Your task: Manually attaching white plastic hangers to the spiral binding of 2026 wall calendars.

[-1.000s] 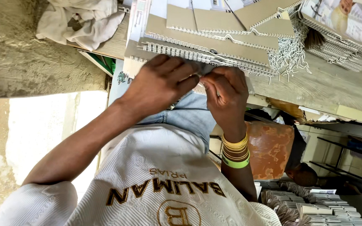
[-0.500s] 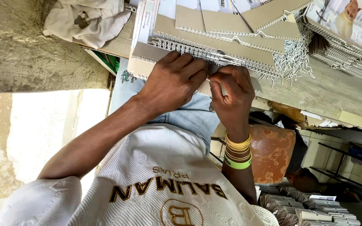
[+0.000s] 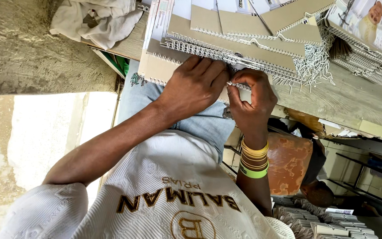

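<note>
At the far left corner of the wooden table (image 3: pixel 354 99) a crumpled white cloth (image 3: pixel 98 20) lies in a heap, well apart from the hands. Next along, a stack of tan card booklets (image 3: pixel 244 31) bound with white wire combs covers most of the table near its front edge, the combs overlapping one another in steps.

The left hand (image 3: pixel 195 86) lies palm down on the nearest booklet (image 3: pixel 158 68), fingers spread and pressing its card cover flat at the table's front edge; it pins the cover, not curled round anything. Just beside it the right hand (image 3: pixel 253 99) has its thumb and fingertips pinched on the white wire comb (image 3: pixel 239 85) of that same booklet, right where the two hands meet. Stacked yellow and green bangles (image 3: pixel 254 161) ring the right wrist.

Right of the hands a tangle of loose white wire combs (image 3: pixel 315 66) sits on the table, close to the work and partly under the booklets. At the far right corner more bound booklets with printed picture covers (image 3: pixel 368 31) are piled. Below the table edge stands a brown plastic stool (image 3: pixel 288 161), and more bound stacks (image 3: pixel 323 221) lie at the lower right.

Against half a second earlier, the hands sit a little lower and farther right along the comb, and the same pinch and press hold.
</note>
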